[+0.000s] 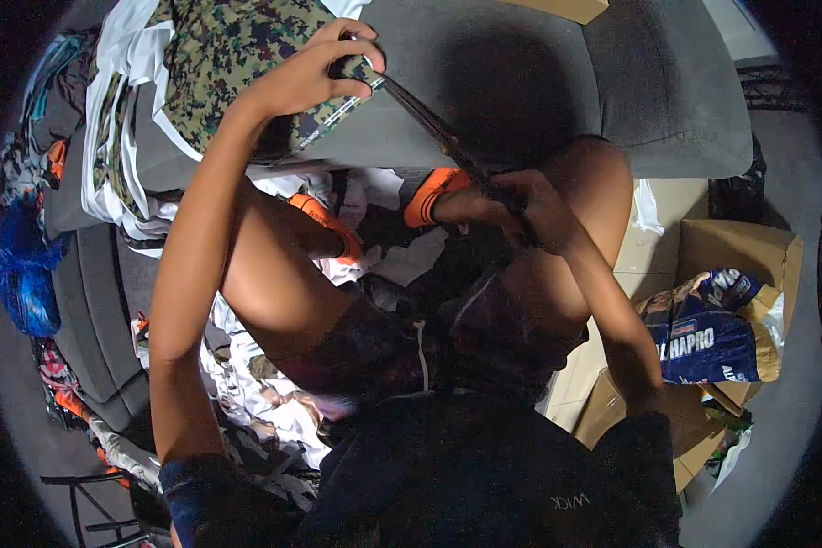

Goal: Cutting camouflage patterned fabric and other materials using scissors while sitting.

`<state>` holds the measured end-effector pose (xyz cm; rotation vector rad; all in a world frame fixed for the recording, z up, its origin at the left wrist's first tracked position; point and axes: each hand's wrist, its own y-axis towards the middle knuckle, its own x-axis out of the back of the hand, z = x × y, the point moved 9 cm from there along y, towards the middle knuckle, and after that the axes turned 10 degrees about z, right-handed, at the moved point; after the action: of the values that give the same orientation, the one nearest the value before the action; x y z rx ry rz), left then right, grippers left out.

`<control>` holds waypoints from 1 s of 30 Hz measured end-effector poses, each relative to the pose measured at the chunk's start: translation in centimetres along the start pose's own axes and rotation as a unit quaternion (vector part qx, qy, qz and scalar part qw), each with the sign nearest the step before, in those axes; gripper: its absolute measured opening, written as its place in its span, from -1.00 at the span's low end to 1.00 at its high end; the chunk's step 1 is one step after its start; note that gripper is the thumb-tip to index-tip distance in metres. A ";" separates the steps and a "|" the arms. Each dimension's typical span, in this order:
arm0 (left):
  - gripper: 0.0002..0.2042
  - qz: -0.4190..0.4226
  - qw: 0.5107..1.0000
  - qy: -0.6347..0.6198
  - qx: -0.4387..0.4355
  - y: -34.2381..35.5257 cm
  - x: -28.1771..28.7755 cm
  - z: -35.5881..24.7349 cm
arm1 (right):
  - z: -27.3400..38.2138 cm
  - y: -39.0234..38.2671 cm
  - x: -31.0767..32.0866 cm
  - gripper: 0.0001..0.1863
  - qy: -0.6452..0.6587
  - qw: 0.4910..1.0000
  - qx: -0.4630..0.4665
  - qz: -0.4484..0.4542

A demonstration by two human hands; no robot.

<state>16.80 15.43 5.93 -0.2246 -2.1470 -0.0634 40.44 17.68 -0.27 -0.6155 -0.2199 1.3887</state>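
My left hand [315, 68] is raised at the top of the view and pinches the edge of a camouflage-patterned cloth [233, 55] that lies over a grey sofa [539, 82]. My right hand [521, 205] is lower, above my right knee, and grips the orange handles of large scissors [438, 137]. The dark blades run up and left to the cloth edge by my left fingers. I sit with bare knees apart, and my dark shorts fill the middle.
White and camouflage fabric pieces [274, 402] lie piled between my legs and at the left. A blue bag [23, 274] sits far left. Cardboard boxes [740, 251] and a printed blue sack [712, 329] stand at the right on a tiled floor.
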 end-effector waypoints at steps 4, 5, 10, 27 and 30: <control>-0.73 -0.015 1.000 0.009 -0.007 -0.1 0.1 0.2 | 0.3 -0.2 -0.1 -0.77 -0.024 0.999 0.024 -0.012; -0.73 -0.015 1.000 0.009 -0.008 -0.1 0.1 0.2 | 0.5 -0.2 -0.2 -0.83 -0.035 0.999 0.038 -0.014; -0.72 -0.013 1.000 0.007 -0.008 -0.1 0.0 0.4 | 1.3 -0.5 -0.4 -0.81 -0.049 0.996 0.067 -0.010; -0.73 -0.001 1.000 0.003 0.020 -0.1 -0.1 1.0 | 0.8 -0.1 -0.6 -0.84 -0.047 0.996 0.072 -0.004; -0.72 0.002 1.000 -0.001 0.026 0.0 -0.1 0.8 | 0.8 -0.1 -0.8 -0.87 -0.048 0.996 0.069 -0.002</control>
<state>16.19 15.57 5.43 -0.1996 -2.1478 -0.0055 39.95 17.16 0.59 -0.4336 -0.2003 1.4182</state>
